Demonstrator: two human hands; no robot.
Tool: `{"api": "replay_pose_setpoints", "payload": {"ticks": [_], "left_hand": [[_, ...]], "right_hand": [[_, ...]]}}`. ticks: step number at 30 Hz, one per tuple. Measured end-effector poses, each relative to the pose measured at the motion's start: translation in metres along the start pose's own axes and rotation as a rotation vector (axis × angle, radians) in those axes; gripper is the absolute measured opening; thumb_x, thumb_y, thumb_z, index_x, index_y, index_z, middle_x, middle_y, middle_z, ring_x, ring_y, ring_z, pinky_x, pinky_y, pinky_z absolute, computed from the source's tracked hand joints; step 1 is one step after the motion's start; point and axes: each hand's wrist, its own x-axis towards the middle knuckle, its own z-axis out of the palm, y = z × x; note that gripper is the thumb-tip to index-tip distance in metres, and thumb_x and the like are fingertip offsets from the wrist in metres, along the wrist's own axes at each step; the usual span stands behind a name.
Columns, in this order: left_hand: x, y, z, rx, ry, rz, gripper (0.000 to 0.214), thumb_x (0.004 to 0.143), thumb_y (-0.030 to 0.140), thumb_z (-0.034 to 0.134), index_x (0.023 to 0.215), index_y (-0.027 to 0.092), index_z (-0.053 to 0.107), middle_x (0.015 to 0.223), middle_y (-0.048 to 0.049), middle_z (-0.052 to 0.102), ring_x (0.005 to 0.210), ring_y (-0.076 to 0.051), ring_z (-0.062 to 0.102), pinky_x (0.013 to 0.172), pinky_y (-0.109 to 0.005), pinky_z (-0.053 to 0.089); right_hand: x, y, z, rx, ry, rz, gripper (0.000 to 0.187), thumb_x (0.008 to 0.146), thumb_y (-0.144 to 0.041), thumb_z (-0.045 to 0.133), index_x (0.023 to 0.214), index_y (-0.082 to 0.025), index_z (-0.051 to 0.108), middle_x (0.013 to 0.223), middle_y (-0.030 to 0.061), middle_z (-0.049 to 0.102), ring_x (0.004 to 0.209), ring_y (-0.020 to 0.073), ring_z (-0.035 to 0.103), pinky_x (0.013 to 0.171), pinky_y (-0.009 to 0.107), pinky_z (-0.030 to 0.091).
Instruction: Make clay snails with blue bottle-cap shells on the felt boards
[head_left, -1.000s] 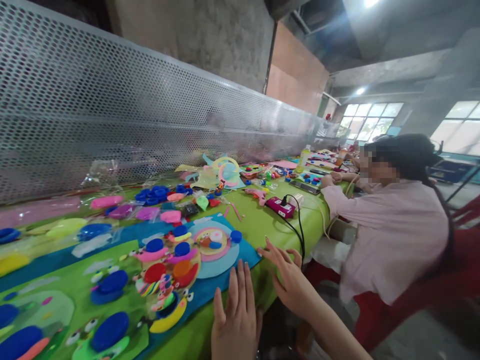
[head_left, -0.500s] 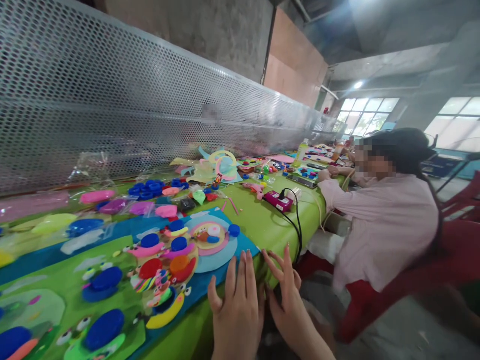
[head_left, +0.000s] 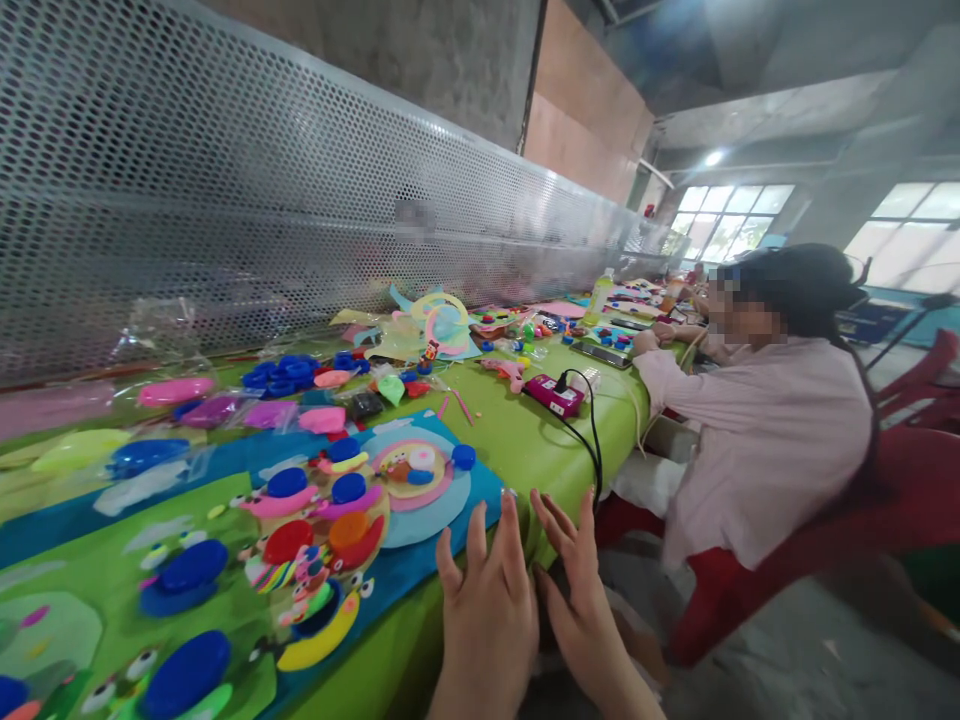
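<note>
Green counter [head_left: 525, 440] carries a blue felt sheet [head_left: 484, 492]. Left hand [head_left: 487, 610] lies open and empty at the sheet's near corner; right hand [head_left: 581, 590], fingers likewise spread, sits just beside that corner.

Metal screen [head_left: 225, 200], pink charger [head_left: 553, 396], seated person [head_left: 765, 440]

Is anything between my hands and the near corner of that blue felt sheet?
Nothing visible. The left hand has its fingertips at the corner of the blue felt sheet; the right hand is beside it. The black cable hangs over the edge further right.
</note>
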Motion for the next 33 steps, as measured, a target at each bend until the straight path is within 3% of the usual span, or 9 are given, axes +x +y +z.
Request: {"api": "replay_pose_setpoints", "payload": {"ticks": [3, 7, 10, 14, 18, 23, 28, 33], "left_hand": [[-0.001, -0.001, 0.006, 0.045, 0.025, 0.067, 0.067, 0.088, 0.02, 0.043, 0.139, 0.013, 0.001, 0.123, -0.0022, 0.054, 0.115, -0.025, 0.043, 0.109, -0.045, -0.002], [0.001, -0.004, 0.006, 0.142, 0.049, 0.226, 0.056, 0.092, 0.023, 0.03, 0.139, 0.019, 0.001, 0.12, -0.0043, 0.057, 0.112, -0.023, 0.044, 0.108, -0.047, -0.005], [0.004, -0.004, 0.005, 0.205, 0.052, 0.335, 0.051, 0.091, 0.017, 0.024, 0.139, 0.022, 0.008, 0.117, -0.0076, 0.058, 0.113, -0.019, 0.043, 0.108, -0.046, -0.004], [0.004, -0.005, 0.007, 0.249, 0.058, 0.372, 0.054, 0.088, 0.008, 0.021, 0.139, 0.019, 0.007, 0.116, -0.0091, 0.058, 0.114, -0.017, 0.043, 0.109, -0.045, -0.005], [-0.005, -0.008, 0.002, 0.222, 0.072, 0.346, 0.051, 0.091, 0.016, 0.024, 0.139, 0.016, 0.007, 0.116, -0.0071, 0.059, 0.111, -0.017, 0.045, 0.11, -0.045, -0.003], [-0.025, -0.012, -0.017, 0.178, 0.168, 0.165, 0.069, 0.084, 0.022, 0.047, 0.139, 0.015, 0.007, 0.118, -0.0097, 0.057, 0.117, -0.018, 0.043, 0.108, -0.05, 0.002], [-0.035, -0.016, -0.028, 0.174, 0.25, 0.059, 0.063, 0.084, 0.024, 0.046, 0.138, 0.015, 0.015, 0.112, -0.008, 0.061, 0.126, -0.012, 0.034, 0.109, -0.046, 0.005], [-0.038, -0.019, -0.035, 0.175, 0.3, 0.014, 0.058, 0.084, 0.026, 0.045, 0.137, 0.018, 0.021, 0.102, -0.0033, 0.066, 0.128, -0.004, 0.029, 0.11, -0.038, 0.006]], "right_hand": [[0.002, 0.001, 0.002, 0.123, 0.023, 0.041, 0.074, 0.086, -0.011, 0.032, 0.14, -0.015, -0.019, 0.135, 0.0129, 0.043, 0.13, 0.0203, 0.031, 0.103, 0.048, 0.024], [0.002, 0.003, 0.004, 0.031, 0.029, 0.04, 0.076, 0.085, -0.013, 0.035, 0.14, -0.015, -0.018, 0.132, 0.0127, 0.046, 0.129, 0.0214, 0.032, 0.101, 0.046, 0.025], [0.002, 0.004, 0.004, -0.026, 0.038, 0.037, 0.073, 0.087, -0.015, 0.034, 0.141, -0.014, -0.014, 0.131, 0.013, 0.046, 0.128, 0.0209, 0.035, 0.1, 0.043, 0.025], [0.004, 0.002, 0.003, -0.053, 0.026, 0.038, 0.072, 0.084, -0.011, 0.031, 0.141, -0.014, -0.012, 0.132, 0.0119, 0.046, 0.126, 0.02, 0.037, 0.1, 0.042, 0.022], [0.009, 0.001, -0.003, -0.114, -0.02, 0.013, 0.078, 0.079, -0.006, 0.032, 0.141, -0.016, -0.014, 0.132, 0.0092, 0.046, 0.127, 0.0214, 0.033, 0.096, 0.043, 0.022], [0.017, 0.009, -0.011, -0.346, -0.14, -0.138, 0.077, 0.081, -0.011, 0.037, 0.143, -0.021, -0.008, 0.134, 0.01, 0.044, 0.124, 0.0285, 0.036, 0.092, 0.046, 0.025], [0.018, 0.015, -0.012, -0.482, -0.138, -0.213, 0.084, 0.074, -0.003, 0.037, 0.143, -0.018, -0.008, 0.126, 0.0094, 0.053, 0.114, 0.0298, 0.043, 0.091, 0.05, 0.021], [0.022, 0.007, -0.02, -0.485, -0.204, -0.256, 0.086, 0.072, -0.002, 0.037, 0.143, -0.019, -0.009, 0.129, 0.0089, 0.05, 0.106, 0.0286, 0.047, 0.091, 0.051, 0.019]]}}
